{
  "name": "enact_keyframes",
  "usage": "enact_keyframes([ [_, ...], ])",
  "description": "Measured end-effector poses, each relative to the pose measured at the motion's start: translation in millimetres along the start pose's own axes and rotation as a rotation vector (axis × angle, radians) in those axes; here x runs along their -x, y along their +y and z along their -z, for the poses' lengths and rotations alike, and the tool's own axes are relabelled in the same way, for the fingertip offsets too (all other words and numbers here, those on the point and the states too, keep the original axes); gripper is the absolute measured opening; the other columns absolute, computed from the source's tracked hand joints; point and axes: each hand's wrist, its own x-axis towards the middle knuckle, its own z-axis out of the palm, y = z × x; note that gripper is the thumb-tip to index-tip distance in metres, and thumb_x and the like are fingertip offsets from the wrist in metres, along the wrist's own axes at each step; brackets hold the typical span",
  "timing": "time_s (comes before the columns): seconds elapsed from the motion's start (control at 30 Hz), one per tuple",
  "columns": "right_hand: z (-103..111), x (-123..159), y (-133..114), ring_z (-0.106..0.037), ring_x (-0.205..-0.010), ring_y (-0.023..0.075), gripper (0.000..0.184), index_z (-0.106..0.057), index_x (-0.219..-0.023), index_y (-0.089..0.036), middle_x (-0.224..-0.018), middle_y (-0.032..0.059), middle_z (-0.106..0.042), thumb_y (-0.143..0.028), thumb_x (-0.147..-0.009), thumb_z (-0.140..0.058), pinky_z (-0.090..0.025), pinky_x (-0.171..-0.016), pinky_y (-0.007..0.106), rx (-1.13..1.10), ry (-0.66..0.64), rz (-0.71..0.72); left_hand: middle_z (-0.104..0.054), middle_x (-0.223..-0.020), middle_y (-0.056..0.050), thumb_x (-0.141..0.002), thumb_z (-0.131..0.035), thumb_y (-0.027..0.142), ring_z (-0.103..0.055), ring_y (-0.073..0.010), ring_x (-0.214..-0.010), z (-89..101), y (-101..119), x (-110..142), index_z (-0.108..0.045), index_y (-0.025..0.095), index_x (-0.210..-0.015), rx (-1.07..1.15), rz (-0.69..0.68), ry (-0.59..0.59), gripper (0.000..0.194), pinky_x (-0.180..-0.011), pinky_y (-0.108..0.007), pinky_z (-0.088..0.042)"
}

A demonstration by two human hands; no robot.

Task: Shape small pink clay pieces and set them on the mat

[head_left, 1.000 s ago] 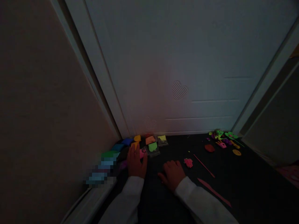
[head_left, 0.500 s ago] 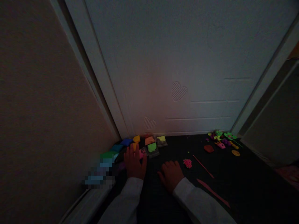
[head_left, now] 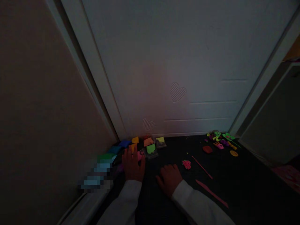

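Note:
My left hand lies over the small clay packets with its fingers spread. It is nearest a pink packet and an orange-yellow packet, and partly covers both; I cannot tell whether it presses on them. My right hand rests on the dark table, fingers curled under and the thumb out to the side. Whatever may be beneath those fingers is hidden. Just right of it sits a bumpy pink clay piece. A thin pink stick tool and a flat pink modelling knife lie farther right.
Green, orange and yellow clay packets lie near the white panel. Blue packets run along the left. A red clay disc, a yellow disc and several colourful clay pieces lie at the far right.
The whole view has shifted slightly, so everything sits a little farther left. Both hands keep nearly the same pose and place on the table.

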Motion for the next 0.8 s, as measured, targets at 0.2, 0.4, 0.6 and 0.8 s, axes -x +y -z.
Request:
enact_keyframes([
  [0.2, 0, 7, -1, -0.044, -0.080, 0.0185, 0.031, -0.050, -0.077, -0.018, -0.079, 0.0065, -0.053, -0.040, -0.078, -0.029, -0.024, -0.074, 0.035, -0.005, 0.007, 0.010, -0.030, -0.125, -0.014, -0.072, -0.041, 0.031, -0.016, -0.0267, -0.118, 1.1, 0, 0, -0.030, 0.014, -0.119, -0.004, -0.020, 0.011, 0.051, -0.093, -0.047, -0.014],
  [0.4, 1, 6, -1, -0.045, -0.078, 0.0178, 0.031, -0.050, -0.075, -0.018, -0.077, 0.0055, -0.053, -0.040, -0.078, -0.030, -0.024, -0.073, 0.034, -0.018, 0.021, 0.012, -0.029, -0.125, -0.014, -0.072, -0.041, 0.031, -0.015, -0.0257, -0.119, 2.1, 3, 0, -0.029, 0.013, -0.120, -0.002, 0.002, -0.005, 0.052, -0.094, -0.046, -0.012],
  [0.6, 5, 5, 1, -0.045, -0.078, 0.0165, 0.030, -0.051, -0.074, -0.019, -0.077, 0.0040, -0.053, -0.040, -0.078, -0.031, -0.025, -0.072, 0.032, -0.076, -0.025, -0.012, -0.028, -0.126, -0.012, -0.073, -0.041, 0.030, -0.014, -0.0263, -0.119, 2.1, 2, 0, -0.027, 0.015, -0.121, 0.025, -0.004, -0.012, 0.052, -0.094, -0.047, -0.013],
  [0.8, 12, 10, 18, -0.044, -0.082, 0.0157, 0.031, -0.051, -0.078, -0.022, -0.082, 0.0002, -0.051, -0.049, -0.065, -0.049, -0.025, -0.071, 0.029, -0.202, -0.155, 0.119, -0.023, -0.128, -0.011, -0.073, -0.041, 0.029, -0.014, -0.0256, -0.119, 1.6, 2, 1, -0.027, 0.015, -0.121, 0.047, -0.001, -0.018, 0.052, -0.094, -0.045, -0.014],
])
